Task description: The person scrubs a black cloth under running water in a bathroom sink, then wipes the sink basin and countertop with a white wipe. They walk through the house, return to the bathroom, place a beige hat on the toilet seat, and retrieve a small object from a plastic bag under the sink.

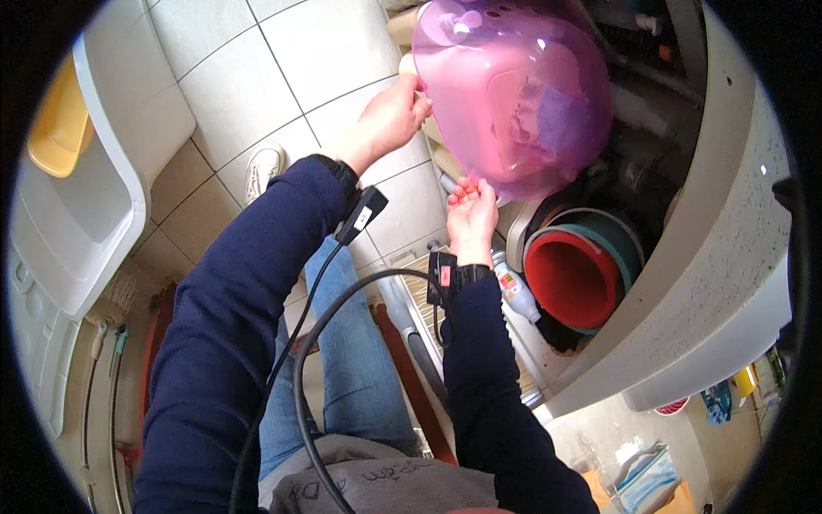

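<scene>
A translucent pink plastic tub [472,109] is tilted at the opening beneath a countertop. My left hand [395,112] pinches its near-left rim between thumb and fingers. With the palm turned up, my right hand [472,215] holds the lower rim, the fingertips at its edge. A purple patch [562,119] shows in the tub; I cannot tell whether it lies inside or shows through the plastic. Just right of my right wrist lies a pale bottle [515,292] with a label. Beyond it a red bucket [568,279] sits inside a teal bucket [626,241].
The speckled countertop edge [725,238] curves along the right. Pipes [655,77] run in the dark space beneath it. A white molded basin [138,193] holding a yellow tray [61,128] stands at left. Black cables [305,360] hang from both wrists across my lap.
</scene>
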{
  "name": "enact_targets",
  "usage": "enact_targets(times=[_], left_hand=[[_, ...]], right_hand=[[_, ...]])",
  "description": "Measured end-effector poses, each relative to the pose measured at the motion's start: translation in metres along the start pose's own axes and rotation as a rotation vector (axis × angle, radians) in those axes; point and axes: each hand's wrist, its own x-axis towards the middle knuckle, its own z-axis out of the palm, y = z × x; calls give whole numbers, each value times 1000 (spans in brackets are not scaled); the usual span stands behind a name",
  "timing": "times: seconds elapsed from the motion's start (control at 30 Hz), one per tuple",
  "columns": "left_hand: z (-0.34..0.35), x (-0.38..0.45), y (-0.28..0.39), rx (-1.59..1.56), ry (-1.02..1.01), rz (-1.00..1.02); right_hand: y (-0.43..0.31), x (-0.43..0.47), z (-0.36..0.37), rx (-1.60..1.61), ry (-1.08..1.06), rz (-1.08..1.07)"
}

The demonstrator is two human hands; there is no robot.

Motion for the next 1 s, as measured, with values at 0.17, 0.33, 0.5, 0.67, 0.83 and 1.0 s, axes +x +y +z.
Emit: enact_targets(times=[0.17, 0.33, 0.5, 0.67, 0.83, 1.0], left_hand=[[12, 10, 13, 59, 10, 34], [16, 14, 31, -17, -9, 38], [14, 0, 42, -312, -132, -94], [24, 23, 49, -197, -88, -8], [25, 44, 45, -106, -4, 15], [16, 22, 31, -166, -46, -141]], right_hand=[[-3, -9, -3, 60, 27, -5], [-9, -24, -3, 149, 28, -43], [-21, -39, -4, 148, -39, -99], [-34, -20, 7, 191, -71, -209], [-46, -3, 16, 115, -140, -243], [-47, -6, 17, 140, -90, -170]])
